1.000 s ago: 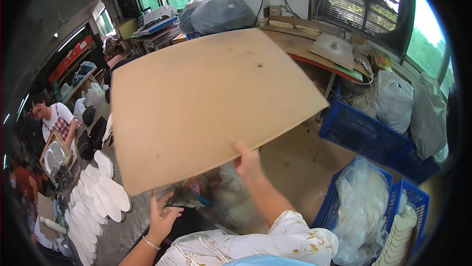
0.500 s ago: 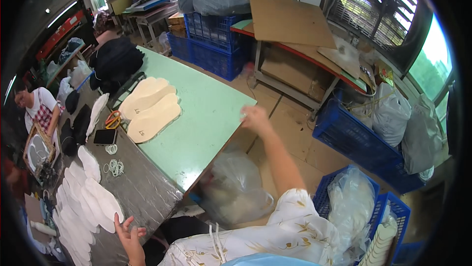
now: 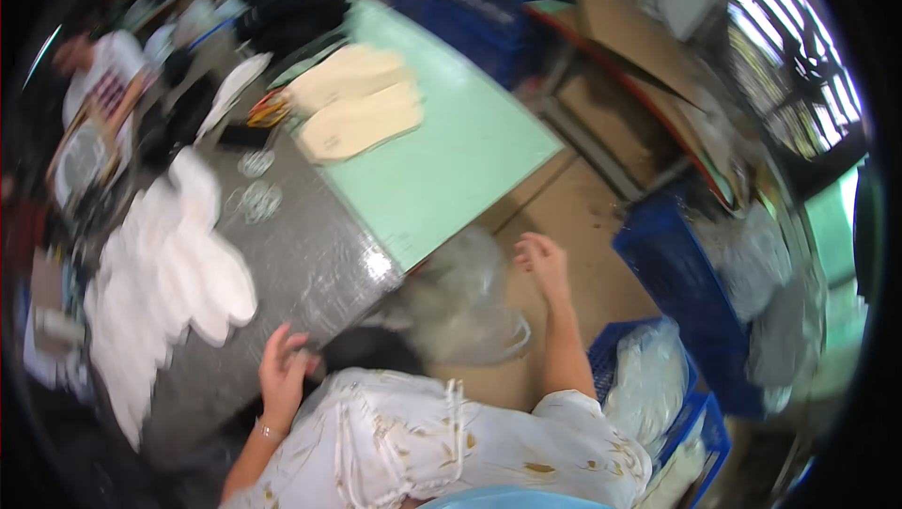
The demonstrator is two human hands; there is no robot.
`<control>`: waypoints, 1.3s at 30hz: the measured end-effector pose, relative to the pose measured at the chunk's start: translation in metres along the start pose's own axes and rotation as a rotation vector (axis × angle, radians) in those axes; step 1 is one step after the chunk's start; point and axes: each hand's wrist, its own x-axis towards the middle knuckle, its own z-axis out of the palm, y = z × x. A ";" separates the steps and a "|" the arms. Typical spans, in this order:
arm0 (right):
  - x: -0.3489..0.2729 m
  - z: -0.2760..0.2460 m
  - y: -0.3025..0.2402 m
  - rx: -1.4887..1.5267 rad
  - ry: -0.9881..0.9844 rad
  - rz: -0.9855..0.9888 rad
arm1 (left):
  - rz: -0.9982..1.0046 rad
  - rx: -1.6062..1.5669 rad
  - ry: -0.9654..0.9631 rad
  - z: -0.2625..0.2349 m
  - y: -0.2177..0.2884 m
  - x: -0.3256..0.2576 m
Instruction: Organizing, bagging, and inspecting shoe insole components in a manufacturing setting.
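Note:
My left hand (image 3: 285, 368) hovers by the near edge of the dark table, fingers loosely bent and apart, holding nothing I can see. Close to it lies a spread pile of white insole-shaped pieces (image 3: 169, 265). My right hand (image 3: 542, 265) is in the air off the near side of the green tabletop (image 3: 460, 161), above the floor; its fingers are loosely stretched and appear empty. On the green top rest two stacks of cream insole-shaped pieces (image 3: 362, 119), side by side. Motion blurs much of the picture.
Orange-handled scissors (image 3: 270, 109), a dark phone (image 3: 244, 137) and coiled white rings (image 3: 256, 201) lie on the dark table (image 3: 324, 260). Blue crates (image 3: 691, 297) with bags stand at right. A clear plastic bag (image 3: 470, 312) sits below the table. Another person (image 3: 108, 86) works at far left.
My right hand has drawn back from the green table's corner toward my body. The left has moved right, off the white pieces' edge. The whole view has shifted and turned.

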 end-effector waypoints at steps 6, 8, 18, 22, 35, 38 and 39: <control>-0.041 0.090 -0.053 0.027 -0.158 -0.196 | 0.118 0.075 0.073 -0.043 -0.012 -0.028; -0.051 0.122 -0.061 -0.022 -0.280 -0.238 | 0.168 0.149 0.190 -0.064 -0.021 -0.039; -0.063 0.311 -0.119 -0.351 -0.568 -0.557 | 0.284 0.264 0.698 -0.170 -0.065 -0.066; -0.051 0.389 -0.139 -0.549 -0.566 -0.882 | 0.276 0.383 0.751 -0.192 -0.067 -0.054; 0.024 0.501 -0.121 -0.879 -0.406 -1.290 | 0.292 0.560 0.788 -0.193 -0.070 -0.041; 0.042 0.488 -0.119 -0.889 -0.273 -1.331 | 0.275 0.580 0.804 -0.194 -0.070 -0.045; 0.050 0.484 -0.119 -0.877 -0.233 -1.294 | 0.273 0.552 0.818 -0.194 -0.071 -0.045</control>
